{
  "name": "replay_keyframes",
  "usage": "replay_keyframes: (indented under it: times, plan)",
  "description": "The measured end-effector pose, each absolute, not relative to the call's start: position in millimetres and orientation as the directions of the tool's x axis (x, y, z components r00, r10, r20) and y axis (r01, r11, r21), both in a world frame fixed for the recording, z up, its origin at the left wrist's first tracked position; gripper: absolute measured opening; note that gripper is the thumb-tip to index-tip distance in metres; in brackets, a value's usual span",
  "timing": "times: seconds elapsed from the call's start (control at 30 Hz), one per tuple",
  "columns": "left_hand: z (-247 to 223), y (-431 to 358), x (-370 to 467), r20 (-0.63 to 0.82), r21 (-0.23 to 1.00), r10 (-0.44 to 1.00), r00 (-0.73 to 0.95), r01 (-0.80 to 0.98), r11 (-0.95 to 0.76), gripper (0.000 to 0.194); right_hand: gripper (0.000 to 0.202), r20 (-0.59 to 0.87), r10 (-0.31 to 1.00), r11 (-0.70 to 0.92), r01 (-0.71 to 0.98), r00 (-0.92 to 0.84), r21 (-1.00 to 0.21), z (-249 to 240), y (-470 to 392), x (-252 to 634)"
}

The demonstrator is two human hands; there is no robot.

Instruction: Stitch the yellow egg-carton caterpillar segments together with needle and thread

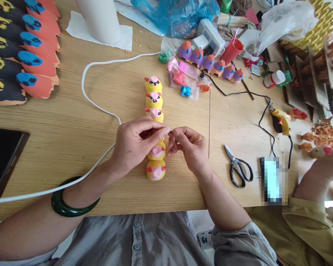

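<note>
A row of small yellow figures (155, 103) with pink fronts and red side bits runs up the table before me. The far ones carry black marks; the two nearest show plain pink. Just over the row's middle, my left hand (140, 144) is closed in a thumb-and-finger pinch, hiding part of the figures. Facing it from the right, my right hand (190, 146) pinches as well, its lower fingers curled. Their fingertips nearly meet at a tiny dark piece (171, 132), too small to name exactly. A dark green bangle (61, 207) circles my left forearm.
Black-handled scissors (240, 171) lie right, near a blurred phone (272, 181). Bags of coloured clay (180, 77) and purple-orange figures (208, 62) sit behind. A white cable (84, 79) crosses left. A yellow tool (281, 122) and another person's hand (319, 170) are at right.
</note>
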State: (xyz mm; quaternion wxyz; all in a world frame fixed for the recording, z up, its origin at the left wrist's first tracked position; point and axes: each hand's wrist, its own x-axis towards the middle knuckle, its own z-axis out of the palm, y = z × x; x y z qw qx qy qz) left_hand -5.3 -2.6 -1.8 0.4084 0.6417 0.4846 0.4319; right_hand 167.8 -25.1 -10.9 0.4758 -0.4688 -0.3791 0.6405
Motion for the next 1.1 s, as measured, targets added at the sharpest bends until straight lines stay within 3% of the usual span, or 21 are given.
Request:
replay_keyframes:
  times: [0.3, 0.57, 0.93, 1.1]
  plan:
    - [0.6, -3.3, -4.6, 0.14, 0.949, 0.978, 0.155, 0.262, -0.178, 0.028, 0.036, -0.237, 0.967, -0.253, -0.246, -0.095, -0.935, -13.4, -25.0, 168.5]
    - [-1.7, -1.9, -4.6, 0.144, 0.959, 0.973, 0.182, 0.218, -0.183, 0.011, 0.034, -0.231, 0.967, -0.25, -0.24, -0.103, -0.938, -11.7, -24.9, 168.7]
    - [-3.7, 10.4, -12.5, 0.16, 0.96, 0.984, 0.073, 0.221, -0.172, 0.008, 0.037, -0.213, 0.977, -0.211, -0.105, 0.013, -0.972, -22.1, -18.4, 170.8]
    - [-5.2, 25.2, -23.9, 0.018, 0.994, 0.999, -0.034, 0.106, -0.014, 0.018, 0.039, -0.21, 0.976, -0.204, -0.107, 0.05, -0.973, -34.5, -11.6, 172.0]
